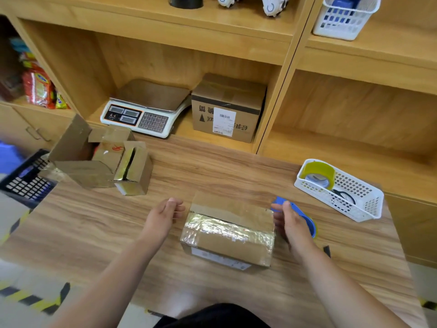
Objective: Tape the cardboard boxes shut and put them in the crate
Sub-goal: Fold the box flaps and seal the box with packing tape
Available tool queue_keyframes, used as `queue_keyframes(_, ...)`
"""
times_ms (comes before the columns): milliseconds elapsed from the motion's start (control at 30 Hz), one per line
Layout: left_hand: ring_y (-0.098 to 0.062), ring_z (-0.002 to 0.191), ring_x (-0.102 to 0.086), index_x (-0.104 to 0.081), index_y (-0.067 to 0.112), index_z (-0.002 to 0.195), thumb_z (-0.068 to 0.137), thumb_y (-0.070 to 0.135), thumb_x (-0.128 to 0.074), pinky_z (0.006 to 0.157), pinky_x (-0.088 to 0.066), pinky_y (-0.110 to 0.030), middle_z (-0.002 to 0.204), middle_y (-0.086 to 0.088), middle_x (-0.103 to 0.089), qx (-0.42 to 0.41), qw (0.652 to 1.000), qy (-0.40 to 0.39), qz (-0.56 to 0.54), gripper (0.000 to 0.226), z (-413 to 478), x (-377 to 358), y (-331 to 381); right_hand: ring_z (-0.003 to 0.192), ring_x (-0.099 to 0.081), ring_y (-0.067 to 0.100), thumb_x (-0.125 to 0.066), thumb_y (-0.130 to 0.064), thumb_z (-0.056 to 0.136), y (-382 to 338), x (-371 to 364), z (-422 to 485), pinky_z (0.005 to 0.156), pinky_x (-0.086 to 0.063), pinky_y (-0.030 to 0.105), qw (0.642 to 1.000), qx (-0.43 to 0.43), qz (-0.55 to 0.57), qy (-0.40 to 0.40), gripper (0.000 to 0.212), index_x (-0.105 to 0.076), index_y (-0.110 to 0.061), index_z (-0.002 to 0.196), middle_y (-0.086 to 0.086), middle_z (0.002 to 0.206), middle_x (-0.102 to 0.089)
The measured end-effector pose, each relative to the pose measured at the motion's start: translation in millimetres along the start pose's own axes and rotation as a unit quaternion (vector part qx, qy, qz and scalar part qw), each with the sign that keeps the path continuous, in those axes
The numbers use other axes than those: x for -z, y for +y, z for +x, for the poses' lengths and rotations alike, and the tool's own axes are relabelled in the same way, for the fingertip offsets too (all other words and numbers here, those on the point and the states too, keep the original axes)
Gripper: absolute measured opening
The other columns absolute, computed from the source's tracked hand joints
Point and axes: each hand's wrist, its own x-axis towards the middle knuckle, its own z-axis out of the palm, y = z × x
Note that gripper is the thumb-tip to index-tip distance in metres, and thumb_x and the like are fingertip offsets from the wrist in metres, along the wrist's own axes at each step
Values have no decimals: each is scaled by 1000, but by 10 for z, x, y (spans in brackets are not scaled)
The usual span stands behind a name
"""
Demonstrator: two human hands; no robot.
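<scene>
Right hand (292, 224): fingers wrapped around the blue tape dispenser (306, 217), thumb on top near its front edge, held just off the right end of the box (227, 233), probably so a strip can run across the lid seam. Left hand (165, 213): fingers (176, 206) curled in, thumb against forefinger, hovering just beside the box's left end. It looks like a pinch on a tape end, but clear tape would not show here, so I cannot tell whether it holds anything. The box sits on the tabletop (236, 176) squarely between both hands, long side toward the person, which suits a left-to-right pull. Shiny tape already covers much of its top and near corners; the far flap looks bare cardboard. Judged step: sealing this box, not yet moving it. Further out, at far left, a cluster of open boxes (101, 162) with flaps up waits its turn (one flap stands nearly upright). The dark crate (26, 185) sits past the tabletop's left edge, next to those boxes. At far right, a white basket (369, 204) holds a spare tape roll (319, 174), within the right hand's reach.
</scene>
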Motion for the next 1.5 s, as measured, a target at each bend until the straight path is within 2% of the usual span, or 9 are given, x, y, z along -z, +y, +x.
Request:
queue_keyframes(167, 2, 89, -62, -65, 38, 96, 94, 41, -53, 78, -43, -18, 94, 21, -69, -22, 995, -96, 19, 13, -137, -11, -4, 80, -57, 20, -62, -13, 88, 147, 240, -1, 67, -36, 28, 982, 78, -125, 115, 11, -65, -19, 79, 5, 85, -67)
queue_keyframes(267, 14, 98, -52, -45, 37, 125, 85, 40, -68, 83, -39, -9, 111, 22, -57, -28, 988, -149, 34, 46, -190, -26, -1, 89, -55, 28, -68, -4, 81, 253, 276, -1, 73, -35, 29, 946, 130, -284, 81, 15, -66, -3, 96, 9, 89, -60)
queue_keyframes(433, 0, 93, -66, -64, 26, 114, 87, 19, -67, 71, -47, -8, 97, 17, -72, -39, 987, -155, 32, 28, -217, -31, -14, 106, -51, 32, -68, -9, 83, 323, 217, 13, 89, -40, 37, 931, 66, -355, 44, 36, -56, 2, 114, 17, 111, -55)
queue_keyframes(700, -4, 89, -67, -73, 32, 99, 93, 21, -56, 71, -47, -14, 96, 11, -73, -14, 991, -132, -12, 21, -275, -86, -19, 93, -60, 35, -50, -8, 90, 384, 293, 60, 69, -40, 34, 901, 10, -433, 6, 35, -42, -12, 123, 12, 105, -62)
queue_keyframes(900, -5, 78, -70, -73, 23, 96, 87, 12, -65, 57, -49, -11, 88, 4, -75, 80, 986, -95, -114, 17, -271, -116, 28, 108, -57, 32, -46, -8, 92, 288, 364, 146, 89, -44, 38, 883, -28, -468, -8, 43, -41, -15, 134, 13, 120, -59)
queue_keyframes(1067, -2, 77, -68, -72, 29, 92, 92, 21, -59, 63, -48, -13, 86, 12, -74, 38, 993, -98, -52, 16, -299, -133, 21, 115, -54, 35, -43, 3, 86, 156, 494, 234, 89, -41, 35, 914, -22, -402, 38, 47, -53, -8, 130, 18, 127, -58)
queue_keyframes(1167, -16, 79, -65, -68, 29, 95, 95, 34, -50, 75, -50, -35, 84, 3, -71, -17, 995, -71, 65, 19, -325, -185, -41, 99, -58, 35, -41, 10, 81, 70, 563, 214, 78, -43, 38, 960, -31, -267, 76, 40, -65, -5, 110, 20, 110, -65)
queue_keyframes(1300, -12, 89, -61, -61, 24, 119, 95, 39, -47, 81, -50, -36, 96, 7, -67, 8, 997, -42, 62, 31, -295, -249, -49, 82, -52, 32, -47, 1, 83, -129, 611, 142, 71, -41, 36, 986, -69, -60, 138, 26, -68, -12, 91, 19, 91, -57)
queue_keyframes(1500, -25, 124, -48, -49, 23, 137, 92, 47, -46, 108, -35, -43, 137, 0, -52, 81, 995, -66, 6, 51, -198, -319, 10, 67, -39, 15, -45, -9, 90, -476, 602, 5, 66, -29, 30, 978, -11, 128, 166, 26, -43, -17, 66, 0, 75, -45)
